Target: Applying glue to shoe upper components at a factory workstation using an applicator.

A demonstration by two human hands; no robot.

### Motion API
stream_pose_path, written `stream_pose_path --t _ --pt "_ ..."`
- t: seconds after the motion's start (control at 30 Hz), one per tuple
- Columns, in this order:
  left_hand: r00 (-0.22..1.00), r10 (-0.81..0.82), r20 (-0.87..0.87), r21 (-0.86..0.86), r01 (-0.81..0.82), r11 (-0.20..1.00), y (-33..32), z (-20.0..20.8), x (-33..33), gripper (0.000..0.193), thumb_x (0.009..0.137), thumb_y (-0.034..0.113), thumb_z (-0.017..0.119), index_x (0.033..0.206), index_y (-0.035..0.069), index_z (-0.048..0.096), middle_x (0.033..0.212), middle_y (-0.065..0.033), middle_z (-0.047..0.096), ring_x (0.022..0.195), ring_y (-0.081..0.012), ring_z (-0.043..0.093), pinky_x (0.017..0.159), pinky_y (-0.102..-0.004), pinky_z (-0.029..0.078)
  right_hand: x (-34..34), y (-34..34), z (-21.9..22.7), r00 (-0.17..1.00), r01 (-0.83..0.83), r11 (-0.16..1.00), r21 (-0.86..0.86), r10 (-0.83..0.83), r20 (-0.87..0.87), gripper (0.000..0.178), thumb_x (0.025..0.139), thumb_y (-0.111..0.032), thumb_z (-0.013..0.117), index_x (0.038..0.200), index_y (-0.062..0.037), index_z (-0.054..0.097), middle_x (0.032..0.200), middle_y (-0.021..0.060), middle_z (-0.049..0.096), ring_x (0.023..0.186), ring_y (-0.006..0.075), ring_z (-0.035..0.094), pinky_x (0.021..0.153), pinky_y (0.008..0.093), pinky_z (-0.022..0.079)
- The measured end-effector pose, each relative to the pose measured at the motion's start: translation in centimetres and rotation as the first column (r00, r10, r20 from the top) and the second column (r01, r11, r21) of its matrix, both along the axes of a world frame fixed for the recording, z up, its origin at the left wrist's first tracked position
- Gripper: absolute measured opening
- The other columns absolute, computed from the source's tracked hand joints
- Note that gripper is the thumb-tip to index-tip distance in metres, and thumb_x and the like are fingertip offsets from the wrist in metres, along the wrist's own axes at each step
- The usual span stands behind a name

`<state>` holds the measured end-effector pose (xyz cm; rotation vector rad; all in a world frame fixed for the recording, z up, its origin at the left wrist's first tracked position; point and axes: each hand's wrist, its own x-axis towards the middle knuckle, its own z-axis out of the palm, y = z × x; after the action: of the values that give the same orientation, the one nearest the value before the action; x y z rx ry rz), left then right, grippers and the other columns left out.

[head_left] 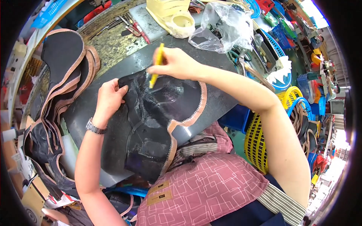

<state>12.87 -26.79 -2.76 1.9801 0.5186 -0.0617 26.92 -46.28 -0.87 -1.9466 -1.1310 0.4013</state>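
A shiny black leather-like piece point(166, 101) with a stitched tan edge lies on a dark board point(215, 90) in front of me. My left hand point(109, 97), with a watch on the wrist, is closed on the piece's far left edge, thumb on top. My right hand point(175, 64) grips a slim yellow stick-shaped tool point(159, 60) above the piece's far part. The tool's lower end is at or just over the black surface; I cannot tell if it touches. Whitish, glossy smears show on the surface there.
Similar black pieces with tan edges point(62, 60) are stacked at left. Beyond the board are hand tools point(134, 28), a cream plastic container point(166, 15) and a clear plastic bag point(222, 30). A yellow basket point(256, 143) stands near my right arm.
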Motion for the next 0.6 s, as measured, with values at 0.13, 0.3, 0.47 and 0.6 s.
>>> stream_pose_path --t 0.13,0.3,0.47,0.6 --pt "1.0 0.024 0.01 0.122 -0.025 0.992 0.1 0.1 -0.7 0.023 0.077 0.011 0.062 0.065 -0.002 0.047 0.054 -0.0031 0.049 0.049 -0.0086 0.051 0.045 -0.0262 0.046 -0.9 -5.1 1.9 0.999 0.034 0.94 -0.34 -0.038 -0.005 0.036 0.072 -0.033 0.068 0.077 -0.001 0.053 0.069 0.0097 0.059 0.063 0.0163 0.057 0.059 0.031 0.046" --pt "0.999 0.03 0.042 0.078 -0.033 0.996 -0.1 -0.1 -0.5 0.021 0.077 0.012 0.062 0.068 -0.003 0.05 0.056 -0.0045 0.052 0.051 -0.0093 0.053 0.046 -0.0272 0.046 -0.6 -6.7 -1.5 0.915 0.401 0.915 0.045 -0.398 -0.063 0.019 0.077 -0.019 0.064 0.078 -0.0029 0.054 0.071 0.0029 0.057 0.064 0.0091 0.053 0.059 0.0252 0.044" --pt "0.999 0.019 0.038 0.336 -0.031 0.941 0.0 -0.5 -0.8 0.024 0.073 0.021 0.063 0.072 0.0 0.054 0.064 -0.0151 0.058 0.06 -0.0276 0.06 0.054 -0.037 0.045 -5.7 -11.0 0.6 0.932 0.285 0.953 -0.099 -0.3 -0.203 0.022 0.072 -0.019 0.068 0.075 -0.0036 0.053 0.061 0.0037 0.056 0.056 0.01 0.054 0.054 0.0253 0.044" --pt "0.994 0.0 0.109 0.396 -0.044 0.917 0.0 -0.5 -0.8 0.024 0.072 0.024 0.062 0.074 0.001 0.057 0.075 -0.0188 0.06 0.076 -0.036 0.058 0.065 -0.0435 0.044 -7.2 -8.1 -0.8 0.9 0.132 0.983 0.125 -0.066 -0.431 0.02 0.073 -0.017 0.066 0.075 -0.003 0.052 0.069 0.0026 0.057 0.068 0.0086 0.053 0.06 0.0252 0.043"
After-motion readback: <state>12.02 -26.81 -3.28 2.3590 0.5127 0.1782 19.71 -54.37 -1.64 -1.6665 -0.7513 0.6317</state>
